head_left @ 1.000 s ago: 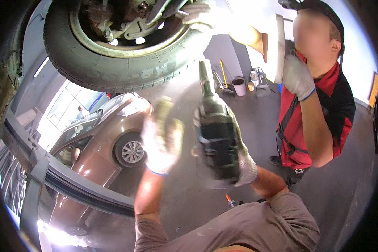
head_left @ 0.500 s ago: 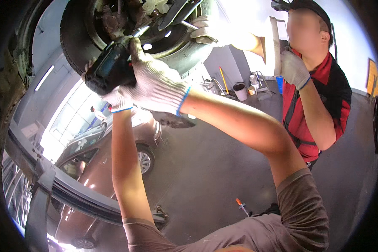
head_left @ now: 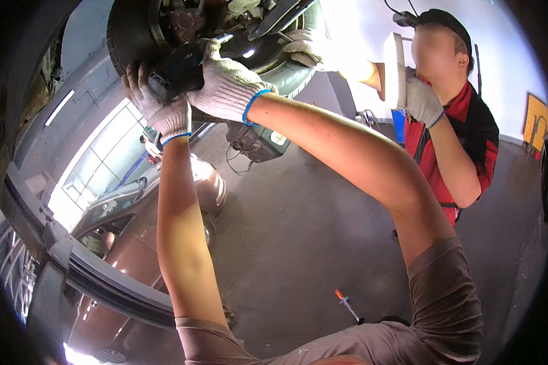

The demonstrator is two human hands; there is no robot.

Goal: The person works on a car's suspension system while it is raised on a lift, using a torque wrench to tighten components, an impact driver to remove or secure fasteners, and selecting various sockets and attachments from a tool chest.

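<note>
Overhead I hold a dark cordless power wrench up to the underside of a raised car, beside a wheel with a black tyre. My right hand, in a white knit glove with a blue cuff, is closed around the wrench. Its hidden fingers leave the exact grip unclear. My left hand, gloved alike, supports the wrench's rear end with its fingers bent round it. The wrench's front end points toward suspension parts inside the wheel; what it touches there cannot be made out.
On the right stands a co-worker, one gloved hand at the wheel, the other by a bright flat panel. A brown car is parked left, behind a grey lift beam. An orange-tipped tool shows near my waist.
My view has shifted. The left hand has shifted on the wrench's rear end, and its fingers now show more plainly. The right hand keeps its hold; the co-worker's hand stays at the wheel.
</note>
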